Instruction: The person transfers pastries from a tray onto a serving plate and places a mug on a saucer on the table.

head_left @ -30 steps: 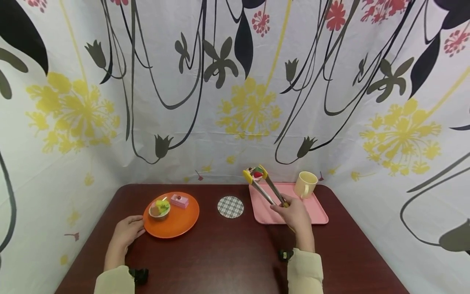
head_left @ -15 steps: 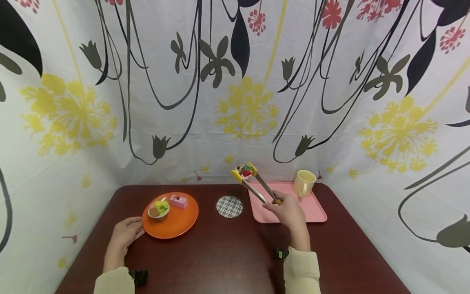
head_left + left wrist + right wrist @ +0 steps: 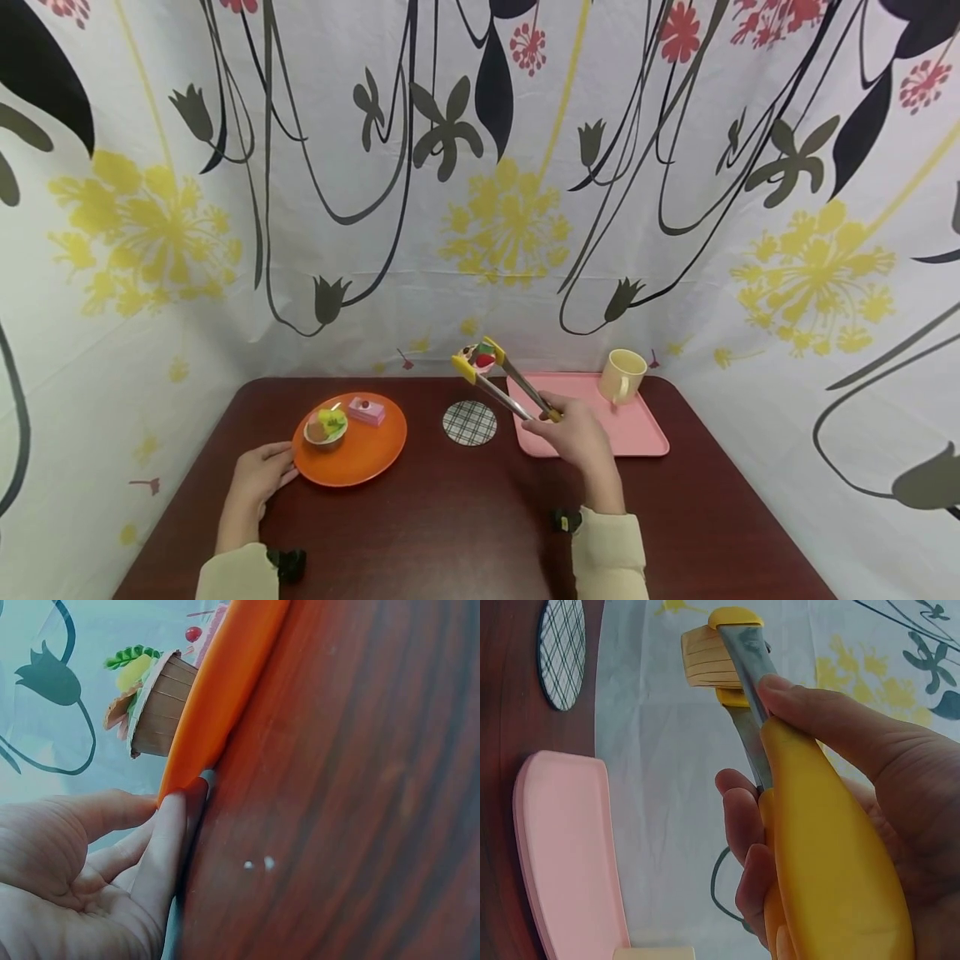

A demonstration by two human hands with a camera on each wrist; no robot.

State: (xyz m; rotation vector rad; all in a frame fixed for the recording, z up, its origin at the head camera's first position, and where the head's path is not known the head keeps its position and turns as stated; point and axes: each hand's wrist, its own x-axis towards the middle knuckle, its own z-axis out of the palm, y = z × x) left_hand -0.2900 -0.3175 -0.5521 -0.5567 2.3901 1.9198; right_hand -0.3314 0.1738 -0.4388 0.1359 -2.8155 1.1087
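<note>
My right hand point(image 3: 576, 432) grips yellow-handled metal tongs point(image 3: 829, 840), thumb on one arm and fingers curled round the other. Between their yellow tips sits a toy cupcake point(image 3: 482, 358) with a red and green topping, raised over the table's back edge. In the right wrist view its ridged tan cup shows side-on. On the left, my left hand point(image 3: 258, 482) pinches the rim of an orange plate point(image 3: 367, 458), thumb above and fingers beneath. That plate bears a second toy cupcake point(image 3: 326, 427) with yellow and green topping and a pink cake slice point(image 3: 367, 410).
A round checked coaster point(image 3: 469, 423) lies at mid-back of the dark wooden table point(image 3: 435, 525). Behind my right hand is a pink tray point(image 3: 637, 433) with a cream mug point(image 3: 623, 377) on its far right part. Patterned cloth point(image 3: 510, 308) hangs around the table.
My right hand has carried the tongs and cupcake leftward, from over the pink tray's back corner to above the coaster's far side. My left hand stays at the plate.
</note>
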